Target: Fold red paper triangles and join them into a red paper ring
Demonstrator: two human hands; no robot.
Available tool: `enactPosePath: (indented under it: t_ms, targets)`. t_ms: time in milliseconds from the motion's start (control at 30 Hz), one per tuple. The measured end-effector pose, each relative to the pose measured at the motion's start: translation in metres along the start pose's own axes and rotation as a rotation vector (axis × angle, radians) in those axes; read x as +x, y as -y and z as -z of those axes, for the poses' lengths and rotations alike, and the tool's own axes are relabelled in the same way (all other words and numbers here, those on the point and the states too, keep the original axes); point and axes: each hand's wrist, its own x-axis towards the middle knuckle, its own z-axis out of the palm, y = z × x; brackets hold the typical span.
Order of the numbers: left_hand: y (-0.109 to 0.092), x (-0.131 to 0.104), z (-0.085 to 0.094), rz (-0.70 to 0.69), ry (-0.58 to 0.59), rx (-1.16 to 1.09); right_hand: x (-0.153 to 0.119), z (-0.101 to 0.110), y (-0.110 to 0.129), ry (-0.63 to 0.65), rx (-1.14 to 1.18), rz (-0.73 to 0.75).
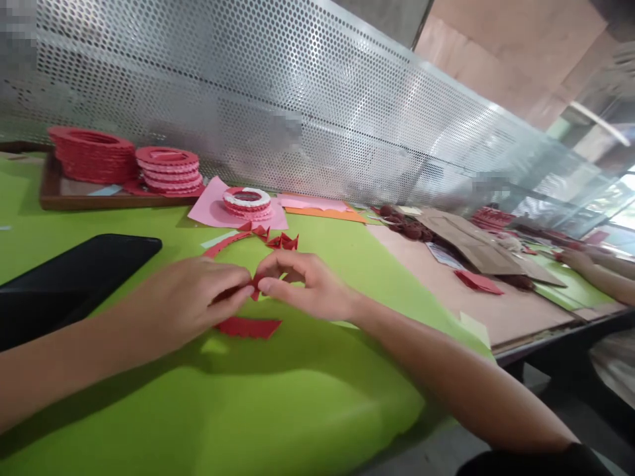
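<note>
My left hand [203, 291] and my right hand [302, 281] meet over the green table covering, fingertips almost touching. Between them is a small red folded paper piece [256, 289], pinched by the fingers of both hands and partly hidden. A curved red paper strip [225, 244] arcs behind my left hand. Pointed red paper folds [282, 242] stand just beyond my right hand. Nearer to me, below the fingers, lies a flat red paper strip with a jagged edge [251, 327]; its left end is under my left hand.
A black phone-like slab [79, 277] lies left. Behind stand a brown tray [74, 200] with stacked red rings [92, 158], a pink sheet [201, 210] and a roll of tape [248, 203]. Cardboard [466, 241] lies right, near another person's arm [595, 274]. A perforated metal screen [297, 86] borders the back.
</note>
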Motion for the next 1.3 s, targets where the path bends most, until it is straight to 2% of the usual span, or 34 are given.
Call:
enactPosePath:
  t_ms: [100, 267, 367, 567, 733, 967, 1033, 1100, 1200, 1300]
  targets:
    - [-0.007, 0.001, 0.0, 0.033, 0.013, 0.065, -0.002, 0.0, 0.003, 0.0, -0.066, 0.015]
    - [-0.019, 0.005, 0.005, 0.06, 0.028, 0.105, -0.006, -0.005, 0.005, -0.045, 0.154, -0.06]
    - [-0.022, 0.007, 0.006, 0.046, 0.05, 0.142, -0.008, -0.007, 0.006, -0.064, 0.187, -0.091]
    - [-0.02, 0.007, 0.003, 0.004, 0.059, 0.247, -0.01, -0.004, 0.006, -0.034, -0.066, -0.058]
    - [-0.02, 0.006, 0.005, -0.016, 0.105, 0.177, -0.01, -0.001, 0.002, 0.05, -0.241, -0.078]
    - [-0.024, 0.008, 0.007, 0.101, 0.137, 0.094, -0.009, 0.005, 0.01, 0.112, -0.42, -0.129]
    - [-0.023, 0.007, 0.007, 0.126, 0.12, 0.05, -0.007, 0.02, 0.016, 0.094, -0.503, -0.134]
    - [-0.021, 0.004, 0.007, 0.14, 0.088, 0.033, -0.006, 0.047, 0.022, 0.008, -0.593, -0.137]
    - [-0.018, 0.001, 0.005, 0.139, 0.075, 0.06, -0.017, 0.111, 0.026, -0.21, -0.712, -0.21]
    - [-0.017, -0.003, 0.0, 0.103, 0.088, 0.063, -0.056, 0.182, 0.019, -0.518, -0.879, -0.398]
